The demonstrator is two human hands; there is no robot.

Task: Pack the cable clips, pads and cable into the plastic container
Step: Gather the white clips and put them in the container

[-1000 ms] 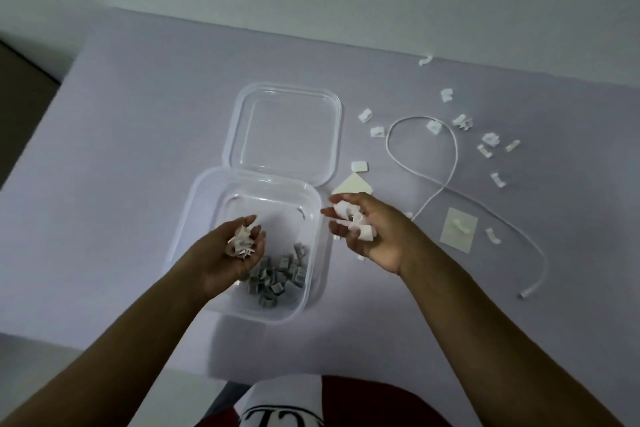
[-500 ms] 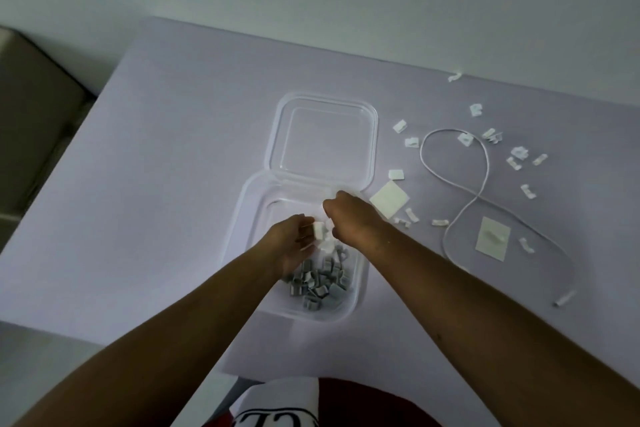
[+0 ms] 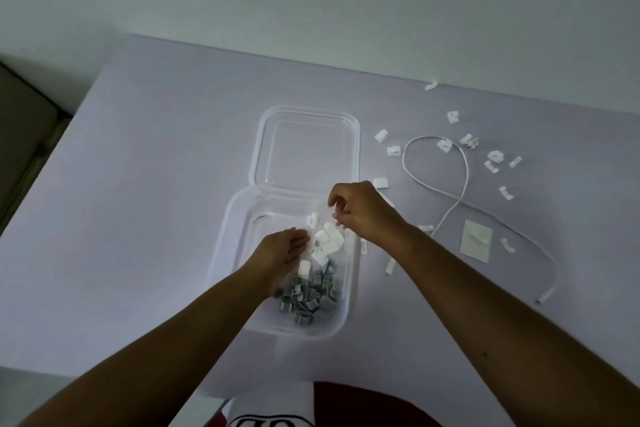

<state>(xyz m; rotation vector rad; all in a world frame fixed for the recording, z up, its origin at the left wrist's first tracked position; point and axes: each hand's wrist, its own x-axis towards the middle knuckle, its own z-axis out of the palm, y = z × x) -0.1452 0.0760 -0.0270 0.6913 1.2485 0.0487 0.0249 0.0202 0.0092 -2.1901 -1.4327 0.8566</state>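
A clear plastic container [image 3: 232,233] sits on the pale worktop [image 3: 138,184]. Its lid [image 3: 306,149] is thrown open and lies flat on the worktop at the container's far side. Both hands are above the container.

The left hand [image 3: 280,253] is over the container's middle with its fingers straight and together, gripping nothing. The right hand [image 3: 360,215] is over the container's far right corner with its fingers curled downward. I cannot tell whether they pinch anything. Between the two hands, inside the container's outline, is a loose bunch of white clips [image 3: 327,241]. One more white clip [image 3: 313,218] is just beside the right fingertips. A heap of gray clips [image 3: 311,295] lies in the near half of the container.

The rest is on the worktop to the right of the container. A white cable [image 3: 464,180] lies there in a loose loop, and its end trails off toward the container's near right. A beige pad [image 3: 477,244] lies inside the cable's bend with something small and pale on top of it. A small white pad [image 3: 380,183] lies just beyond the right hand. More scattered clips [image 3: 495,156] lie around the cable, and a few lie close to the container's right wall.
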